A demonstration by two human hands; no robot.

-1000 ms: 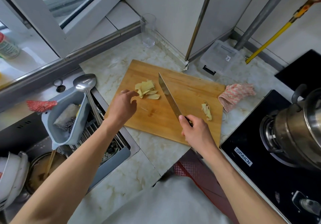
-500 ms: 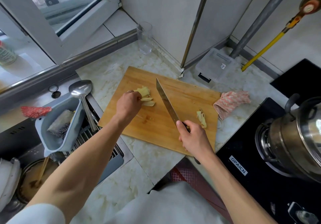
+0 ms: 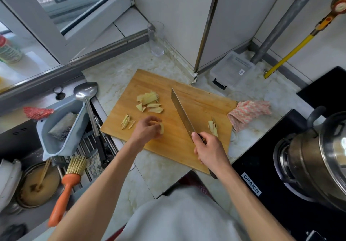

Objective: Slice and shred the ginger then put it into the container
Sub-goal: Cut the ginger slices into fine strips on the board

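Left hand (image 3: 149, 127) pinches what appear to be ginger slices (image 3: 162, 128) at frame centre, left of the knife (image 3: 182, 114), whose handle the right hand (image 3: 208, 147) grips; the blade runs toward upper left.

Home kitchen, sink (image 3: 11, 143), stove w/ pot (image 3: 322, 158), chopping board (image 3: 202, 106)

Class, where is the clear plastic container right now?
In the head view, the clear plastic container sits on the counter beyond the cutting board's far right corner, against the wall, beside the grey pipe.
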